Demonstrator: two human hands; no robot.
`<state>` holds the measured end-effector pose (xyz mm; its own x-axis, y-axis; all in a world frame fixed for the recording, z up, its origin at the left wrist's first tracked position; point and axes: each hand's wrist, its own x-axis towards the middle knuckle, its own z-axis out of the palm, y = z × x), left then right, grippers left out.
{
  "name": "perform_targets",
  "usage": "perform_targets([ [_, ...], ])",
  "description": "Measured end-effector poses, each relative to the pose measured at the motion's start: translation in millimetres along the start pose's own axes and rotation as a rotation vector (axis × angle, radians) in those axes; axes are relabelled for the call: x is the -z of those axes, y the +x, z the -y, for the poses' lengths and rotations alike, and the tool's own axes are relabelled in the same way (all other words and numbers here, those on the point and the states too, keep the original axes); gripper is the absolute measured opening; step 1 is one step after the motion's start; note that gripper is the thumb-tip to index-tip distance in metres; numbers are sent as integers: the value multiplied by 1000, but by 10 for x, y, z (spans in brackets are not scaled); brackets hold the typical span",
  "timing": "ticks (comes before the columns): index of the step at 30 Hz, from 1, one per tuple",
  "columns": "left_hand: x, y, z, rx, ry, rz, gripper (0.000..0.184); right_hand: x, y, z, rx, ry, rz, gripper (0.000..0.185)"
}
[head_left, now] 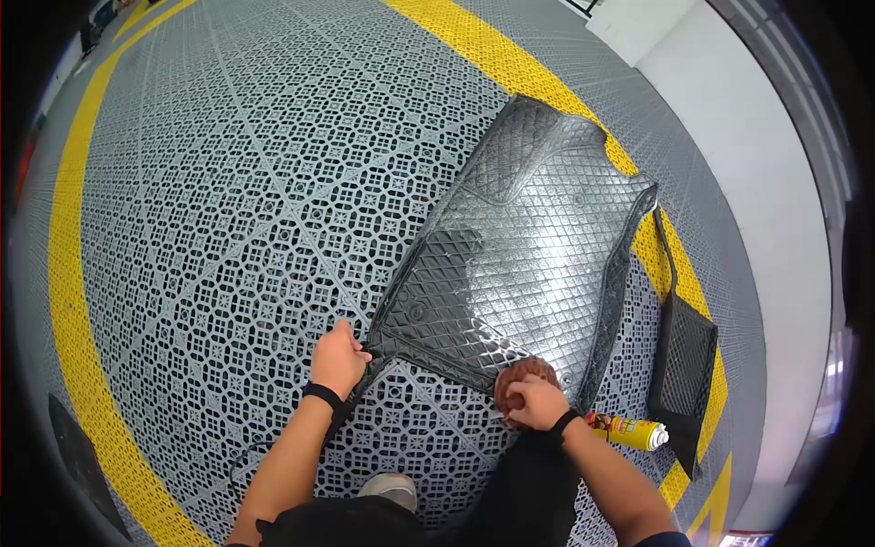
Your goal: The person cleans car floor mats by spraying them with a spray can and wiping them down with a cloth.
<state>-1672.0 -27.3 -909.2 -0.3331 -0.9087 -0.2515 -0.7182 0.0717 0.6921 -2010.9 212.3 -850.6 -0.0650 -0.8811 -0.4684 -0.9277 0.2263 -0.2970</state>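
A black quilted car floor mat [538,210] lies on the grey tile floor in front of me, part wet-looking and shiny, part dull. My left hand [340,358] is closed in a pinch at the mat's near left corner. At the near right edge, my right hand [536,403] is closed on a crumpled reddish-brown cloth [529,372], pressed against the mat. Just right of that hand, a yellow spray can [629,430] with a white top lies on its side.
A second, smaller black mat piece [685,356] lies to the right, across the yellow floor line [492,46]. Perforated grey tiles [228,210] spread to the left. A white wall [729,118] stands at the right. My shoe [390,490] shows below.
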Motion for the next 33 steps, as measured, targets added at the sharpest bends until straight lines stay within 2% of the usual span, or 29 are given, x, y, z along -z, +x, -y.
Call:
perform_targets([
  [3, 29, 4, -45, 48, 1, 30, 28, -18, -125, -689, -87, 35, 82, 40],
  [5, 54, 4, -67, 41, 21, 26, 28, 92, -185, -885, -307, 38, 358, 41],
  [6, 59, 0, -76, 38, 46, 32, 27, 127, -224, -918, -307, 32, 353, 41],
  [8, 32, 13, -52, 47, 25, 24, 28, 209, -235, -884, -440, -100, 437, 43],
  [9, 27, 0, -39, 56, 10, 25, 28, 233, -206, -811, -433, -102, 432, 43],
  [11, 49, -50, -129, 86, 43, -4, 33, 342, 1, -591, -483, -458, 506, 48],
  [12, 49, -50, -93, 81, 31, 2, 36, 481, 169, -315, -574, -401, 503, 46],
  [13, 25, -54, -63, 76, 22, 20, 38, 756, 254, 51, -498, -316, 449, 42],
  [14, 16, -71, -62, 81, 24, 26, 38, 883, 306, 357, -390, -258, 214, 34],
  [16, 1, -133, -71, -2, 59, -36, 36, 866, 535, 674, -187, -77, -123, 31],
  [17, -22, -165, -78, -3, 63, -26, 36, 1022, 628, 976, -52, 32, -114, 34],
  [20, -19, -124, -94, -9, 123, -14, 37, 436, 1219, 1223, 197, 128, -297, 46],
  [21, -31, -106, -87, -10, 127, -16, 37, 234, 1395, 1254, 186, 88, -180, 44],
  [23, -46, -112, -45, -13, 106, -21, 35, -55, 1448, 1247, 153, -4, -282, 37],
  [26, -9, -144, -29, 17, 128, -19, 33, -16, 1125, 764, 171, 90, -153, 37],
  [28, -2, -107, -112, 40, 147, 7, 32, 315, 729, 494, -25, 46, 101, 40],
  [30, 11, -104, -141, 63, 132, 14, 33, 624, 343, 53, -129, -8, 198, 40],
  [31, 10, -109, -153, 67, 138, 7, 33, 808, 179, -52, -306, -152, 300, 39],
  [32, 17, -114, -180, 84, 134, 3, 34, 577, 117, -637, -338, -384, 400, 44],
  [33, 4, -80, -169, 79, 126, -8, 34, 846, 51, -638, -447, -353, 439, 48],
])
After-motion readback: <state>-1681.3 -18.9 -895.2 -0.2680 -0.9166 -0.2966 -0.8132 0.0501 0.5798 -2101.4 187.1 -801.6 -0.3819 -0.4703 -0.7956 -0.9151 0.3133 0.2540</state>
